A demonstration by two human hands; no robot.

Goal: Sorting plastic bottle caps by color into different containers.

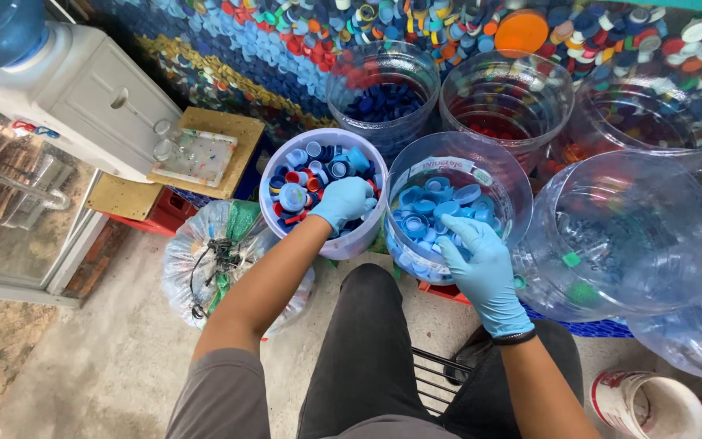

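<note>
Light blue disposable gloves on left hand (343,201) and right hand (483,272), black wristband on right wrist, grey short sleeve, black trousers

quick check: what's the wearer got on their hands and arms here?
Both hands wear thin light-blue disposable gloves: left hand, right hand. A dark band circles the right wrist at the glove cuff. Forearms are bare; grey short sleeves cover the upper arms. No markings visible on the gloves.
</note>
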